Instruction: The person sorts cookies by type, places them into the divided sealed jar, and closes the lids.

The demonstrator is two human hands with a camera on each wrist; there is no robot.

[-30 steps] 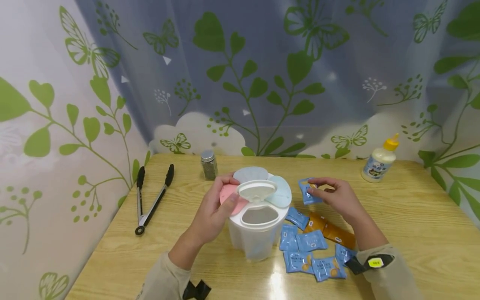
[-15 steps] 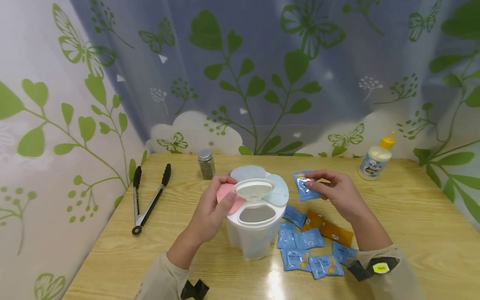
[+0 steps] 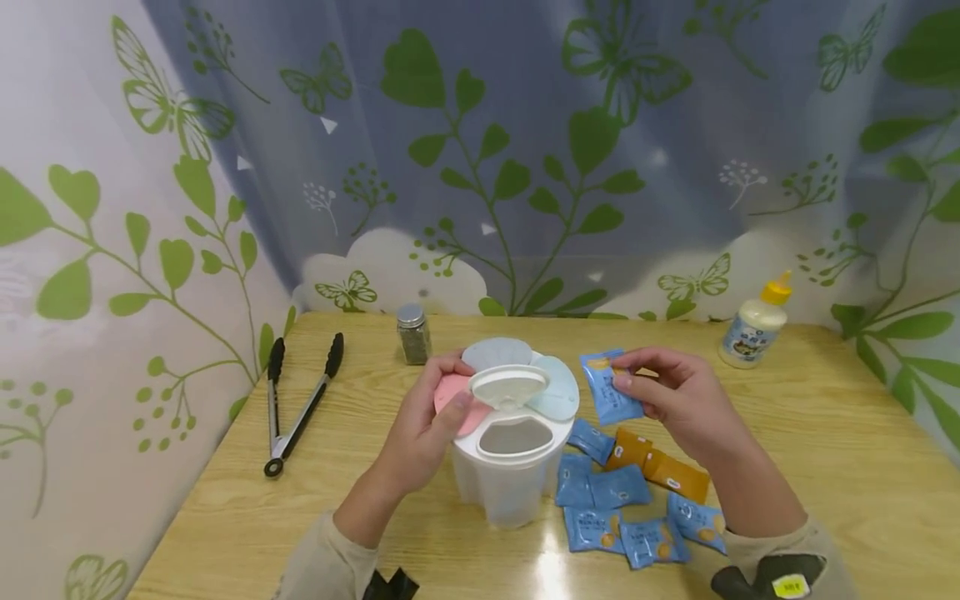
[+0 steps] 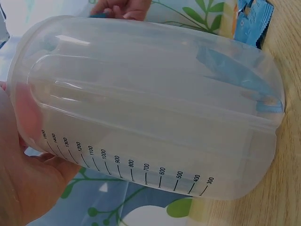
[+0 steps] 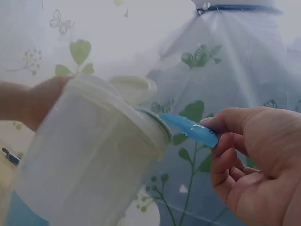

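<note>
Around the container point(image 3: 512, 490), the left hand point(image 3: 418, 427) grips at 9 o'clock; the right hand point(image 3: 684, 400) pinches 1 blue packet point(image 3: 604, 395) at 2 o'clock.

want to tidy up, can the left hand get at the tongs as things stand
Probably yes, once it lets go: the left hand grips the tub, but the tongs lie on the table to its left, with nothing visible standing between them.

The container point(image 3: 512, 477) stands between tongs point(image 3: 302, 422) and packets point(image 3: 618, 487), a jar point(image 3: 415, 337) behind and left
</note>
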